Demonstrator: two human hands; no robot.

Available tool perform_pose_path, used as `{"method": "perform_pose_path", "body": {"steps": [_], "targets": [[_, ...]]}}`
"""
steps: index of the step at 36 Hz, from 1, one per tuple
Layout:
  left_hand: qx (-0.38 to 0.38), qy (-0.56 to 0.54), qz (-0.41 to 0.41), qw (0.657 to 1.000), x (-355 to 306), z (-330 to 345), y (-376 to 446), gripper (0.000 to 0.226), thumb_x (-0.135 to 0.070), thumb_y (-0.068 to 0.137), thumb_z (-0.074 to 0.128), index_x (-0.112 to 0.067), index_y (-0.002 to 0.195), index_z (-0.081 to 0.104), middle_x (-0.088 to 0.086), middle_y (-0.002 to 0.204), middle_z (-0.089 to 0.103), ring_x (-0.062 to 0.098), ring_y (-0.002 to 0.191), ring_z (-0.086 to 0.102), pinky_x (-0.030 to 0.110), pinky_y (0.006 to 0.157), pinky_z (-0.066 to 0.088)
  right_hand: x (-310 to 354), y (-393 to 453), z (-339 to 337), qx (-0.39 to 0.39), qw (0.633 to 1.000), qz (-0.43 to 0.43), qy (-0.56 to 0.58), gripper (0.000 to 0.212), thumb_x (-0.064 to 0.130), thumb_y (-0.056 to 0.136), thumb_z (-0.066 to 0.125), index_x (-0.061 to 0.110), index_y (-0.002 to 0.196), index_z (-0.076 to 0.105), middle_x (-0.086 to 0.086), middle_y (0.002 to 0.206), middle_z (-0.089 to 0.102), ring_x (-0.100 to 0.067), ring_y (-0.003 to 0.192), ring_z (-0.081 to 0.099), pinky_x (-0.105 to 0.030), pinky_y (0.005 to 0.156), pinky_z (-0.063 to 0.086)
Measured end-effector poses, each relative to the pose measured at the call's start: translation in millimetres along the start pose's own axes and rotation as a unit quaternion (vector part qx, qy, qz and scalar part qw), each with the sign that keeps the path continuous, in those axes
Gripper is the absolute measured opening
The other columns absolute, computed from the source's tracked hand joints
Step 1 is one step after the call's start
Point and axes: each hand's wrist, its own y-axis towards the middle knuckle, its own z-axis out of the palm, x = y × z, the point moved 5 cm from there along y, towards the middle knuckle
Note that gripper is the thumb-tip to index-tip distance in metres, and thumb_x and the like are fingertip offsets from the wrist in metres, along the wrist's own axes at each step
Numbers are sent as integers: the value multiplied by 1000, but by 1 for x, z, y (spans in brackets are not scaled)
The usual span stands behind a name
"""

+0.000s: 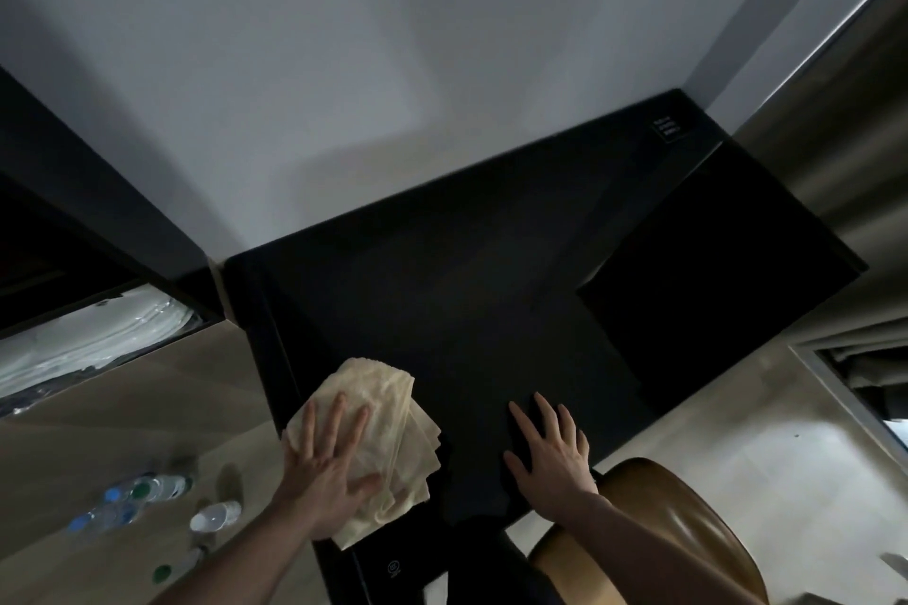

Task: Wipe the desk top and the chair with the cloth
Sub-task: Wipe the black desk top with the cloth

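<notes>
The tan chair [673,511] sits nearest, just below the right hand [553,452], whose spread fingers lie flat on the black desk top [442,285]. The left hand [326,467] presses splayed, straight fingers on the cream cloth [388,413], which lies crumpled under and beyond them at the desk's near left edge.

The room is dim and the picture is underexposed. The black surface [467,290] swallows nearly all detail, with only a faint sheen. Soft, broad shadows spread across the pale wall [344,64]. Wide-angle distortion bends straight edges toward the corners. The bottles [147,496] at lower left look smeared and out of focus.
</notes>
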Motion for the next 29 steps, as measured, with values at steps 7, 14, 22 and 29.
{"method": "perform_pose_path", "body": {"steps": [7,14,22,29], "targets": [[-15,18,-14,1000,-15,-3,14,107,-96,78,16,-34,154,-25,2,158,-42,38,143,-40,69,115,-3,-12,20,-31,-18,999,-37,-2,72,53,103,38,41,160,-4,6,167,-20,-29,153,-20,-51,123,-5],[-41,25,-2,999,-53,-7,41,107,-90,84,26,-30,154,-27,5,162,-37,37,143,-41,70,111,-2,-51,64,-71,-40,997,-59,-8,74,52,103,39,38,160,-5,4,166,-22,-28,153,-22,-49,122,-7],[-27,-17,2,1000,-155,-39,83,99,-79,92,27,-31,143,-43,-2,146,-58,30,124,-62,67,109,-19,-125,114,-111,-50,998,-47,1,75,60,102,35,38,160,-6,6,167,-20,-23,153,-21,-49,124,-7],[-6,-60,19,998,-245,-63,132,96,-72,96,34,-33,150,-34,-9,145,-58,37,130,-56,70,115,-13,-171,132,-139,-52,998,-38,11,70,52,104,35,35,161,-1,4,168,-15,-21,154,-18,-47,125,-5]]}}
